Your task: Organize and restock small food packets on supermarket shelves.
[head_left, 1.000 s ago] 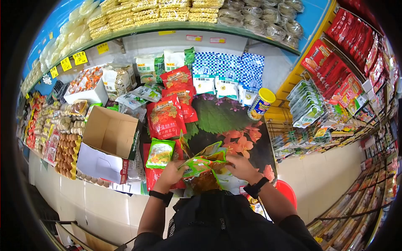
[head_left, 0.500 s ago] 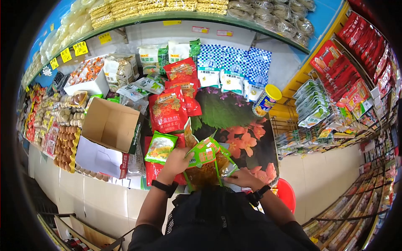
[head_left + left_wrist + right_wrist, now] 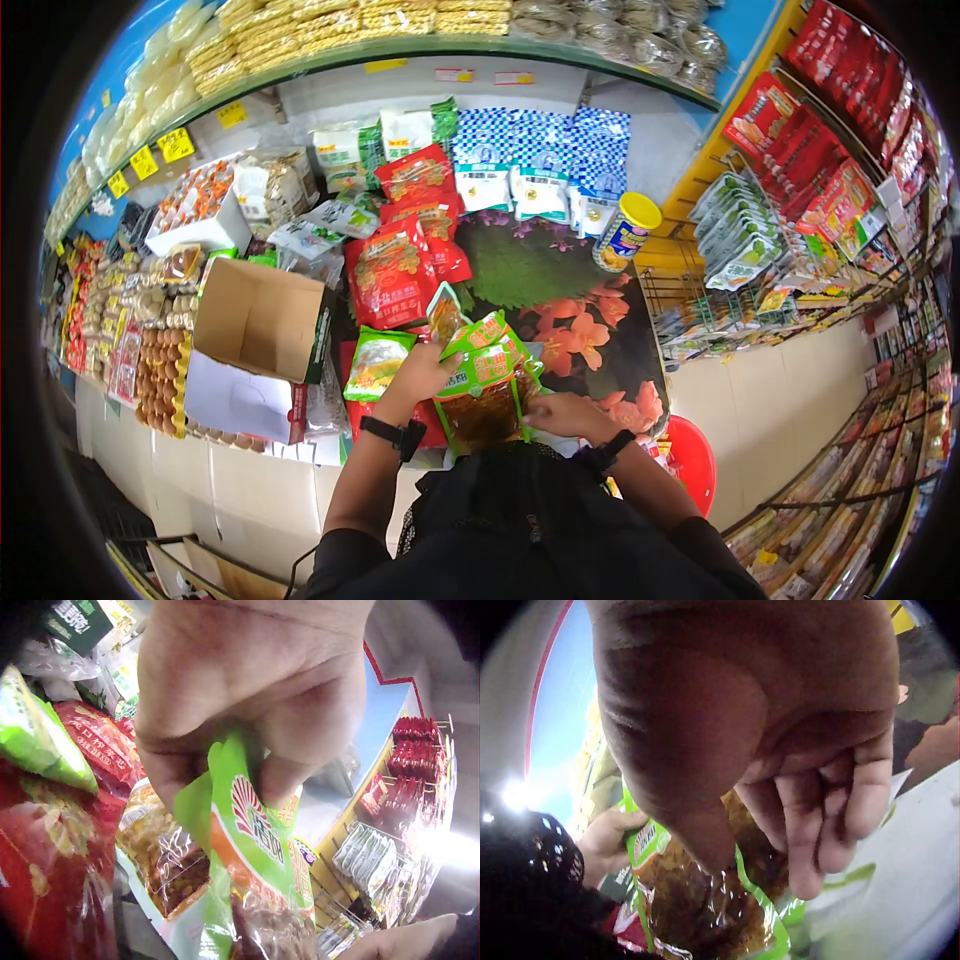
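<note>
My left hand (image 3: 416, 380) pinches the green top of a food packet (image 3: 480, 372) with brown contents showing through clear plastic. In the left wrist view the thumb and fingers grip its top corner. At the packet's lower right edge is my right hand (image 3: 568, 414), its thumb (image 3: 709, 844) over the front and its fingers loosely bent, a gap showing between them. More such packets overlap behind it. Another brown-filled packet (image 3: 161, 855) is behind my left hand. A green-and-white packet (image 3: 378, 365) lies left of that hand, over red packets.
Large red bags (image 3: 388, 275) lie farther back on the flower-patterned table. Blue-checked bags (image 3: 540, 165) stand against the wall, near a yellow-lidded can (image 3: 627, 232). An open cardboard box (image 3: 262, 320) and egg trays (image 3: 162, 380) are left. A red bucket (image 3: 692, 465) stands right, below the table.
My left hand moved up and inward to the packet's top left corner. My right hand went from the upper right of the packets down to the lower right edge. The front packet now faces up flatter.
</note>
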A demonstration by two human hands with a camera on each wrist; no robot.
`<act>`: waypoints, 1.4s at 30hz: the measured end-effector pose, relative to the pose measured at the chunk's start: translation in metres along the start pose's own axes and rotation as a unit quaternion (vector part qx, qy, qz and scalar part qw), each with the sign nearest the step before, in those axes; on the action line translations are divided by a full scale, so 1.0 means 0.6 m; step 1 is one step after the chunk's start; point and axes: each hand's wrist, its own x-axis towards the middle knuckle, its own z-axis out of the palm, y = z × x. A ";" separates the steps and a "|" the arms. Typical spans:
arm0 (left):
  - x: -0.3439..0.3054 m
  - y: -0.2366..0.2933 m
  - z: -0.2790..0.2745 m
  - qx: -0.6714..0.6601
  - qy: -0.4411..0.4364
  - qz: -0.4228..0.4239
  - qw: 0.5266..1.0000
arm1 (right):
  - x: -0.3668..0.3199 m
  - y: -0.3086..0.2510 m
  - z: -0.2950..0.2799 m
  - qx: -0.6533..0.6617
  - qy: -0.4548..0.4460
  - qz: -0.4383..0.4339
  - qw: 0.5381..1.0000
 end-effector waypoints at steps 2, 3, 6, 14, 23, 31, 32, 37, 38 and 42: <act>0.002 -0.016 0.006 -0.002 -0.007 -0.002 1.000 | 0.012 -0.030 -0.004 0.007 -0.025 -0.034 0.999; 0.004 -0.022 0.011 -0.003 -0.011 0.002 1.000 | 0.041 0.007 0.032 -0.002 -0.026 -0.042 0.999; 0.005 -0.035 0.018 -0.051 0.010 0.040 0.998 | 0.054 0.005 0.041 0.008 0.028 -0.046 0.999; -0.010 -0.019 0.012 -0.160 0.023 0.021 0.987 | 0.048 0.048 0.010 0.106 0.131 -0.083 0.982; -0.009 -0.008 0.008 -0.104 0.001 0.008 0.995 | 0.060 0.107 0.018 0.012 0.250 -0.127 0.960; -0.034 0.037 -0.006 -0.057 -0.017 0.057 0.997 | 0.038 0.061 0.019 0.122 0.167 -0.037 0.978; -0.036 0.030 -0.002 -0.045 -0.014 0.086 0.995 | 0.037 0.061 0.019 0.123 0.157 -0.025 0.980; -0.037 0.031 0.005 -0.117 -0.068 0.104 0.985 | 0.019 0.054 0.036 0.163 0.203 -0.043 0.964; -0.038 0.035 0.007 -0.139 -0.075 0.118 0.980 | 0.003 0.040 0.026 0.142 0.178 -0.034 0.973; -0.043 0.061 -0.006 -0.062 -0.101 0.069 0.991 | -0.014 0.025 0.011 0.065 0.118 -0.016 0.991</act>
